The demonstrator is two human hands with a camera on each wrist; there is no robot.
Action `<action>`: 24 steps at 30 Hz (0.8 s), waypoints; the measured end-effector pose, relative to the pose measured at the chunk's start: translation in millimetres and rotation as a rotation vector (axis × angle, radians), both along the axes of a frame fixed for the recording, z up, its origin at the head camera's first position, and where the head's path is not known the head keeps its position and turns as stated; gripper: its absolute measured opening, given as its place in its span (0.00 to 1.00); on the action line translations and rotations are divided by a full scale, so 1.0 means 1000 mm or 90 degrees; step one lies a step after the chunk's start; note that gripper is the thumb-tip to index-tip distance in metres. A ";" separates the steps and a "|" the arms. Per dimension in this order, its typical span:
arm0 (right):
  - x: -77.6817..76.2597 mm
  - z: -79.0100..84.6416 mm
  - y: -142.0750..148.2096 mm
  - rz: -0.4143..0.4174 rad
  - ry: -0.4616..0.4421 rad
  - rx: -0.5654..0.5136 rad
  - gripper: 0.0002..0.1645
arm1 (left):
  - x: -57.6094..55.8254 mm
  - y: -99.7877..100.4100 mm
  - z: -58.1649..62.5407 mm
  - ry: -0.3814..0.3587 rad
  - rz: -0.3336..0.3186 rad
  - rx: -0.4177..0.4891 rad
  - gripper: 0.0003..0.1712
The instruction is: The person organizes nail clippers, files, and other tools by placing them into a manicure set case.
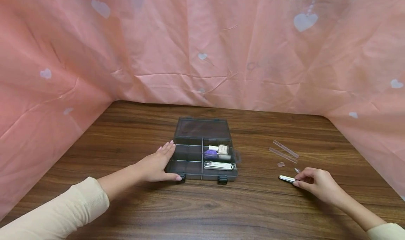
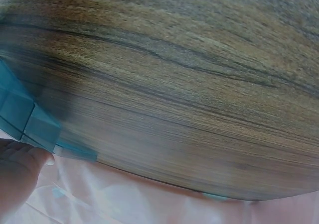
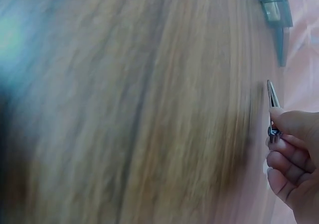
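Observation:
A translucent grey compartment box (image 1: 193, 167) stands on the table with its lid (image 1: 202, 128) raised. My left hand (image 1: 156, 165) rests against its left side, fingers straight and thumb by the left front latch (image 1: 181, 177). In the right-hand compartments lie a purple bottle (image 1: 210, 154), a beige bottle (image 1: 223, 149) and a large white nail clipper (image 1: 218, 166). Off to the right, my right hand (image 1: 321, 184) pinches a small nail clipper (image 1: 286, 179) between thumb and fingers. The right wrist view shows this clipper (image 3: 272, 97) side-on, its lever end near the fingers.
Two clear strips (image 1: 283, 155) lie beyond my right hand, with a small clear piece (image 1: 281, 164) nearer and another (image 1: 297, 170) beside the fingers. Pink curtain (image 1: 202, 50) with hearts surrounds the brown wooden table (image 1: 202, 212) at the back and sides.

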State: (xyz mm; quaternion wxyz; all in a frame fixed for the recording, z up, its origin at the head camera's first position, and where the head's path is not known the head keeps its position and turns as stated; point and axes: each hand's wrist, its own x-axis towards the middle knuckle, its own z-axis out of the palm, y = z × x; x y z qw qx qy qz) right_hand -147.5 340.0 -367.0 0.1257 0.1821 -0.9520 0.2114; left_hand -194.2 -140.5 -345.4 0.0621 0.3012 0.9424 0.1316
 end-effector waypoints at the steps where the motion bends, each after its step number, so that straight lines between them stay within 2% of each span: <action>1: -0.001 0.000 -0.002 0.002 0.001 -0.002 0.09 | 0.000 0.000 0.000 0.001 0.001 0.001 0.60; 6: -0.005 0.001 -0.011 0.018 0.016 -0.023 0.09 | 0.001 0.000 0.001 -0.002 0.004 0.002 0.60; 13: -0.009 0.008 -0.029 0.008 -0.024 -0.052 0.05 | 0.002 0.000 0.002 -0.006 0.004 0.003 0.60; 24: -0.019 0.010 -0.056 0.058 0.032 -0.096 0.06 | 0.002 0.001 0.001 -0.005 0.005 0.001 0.59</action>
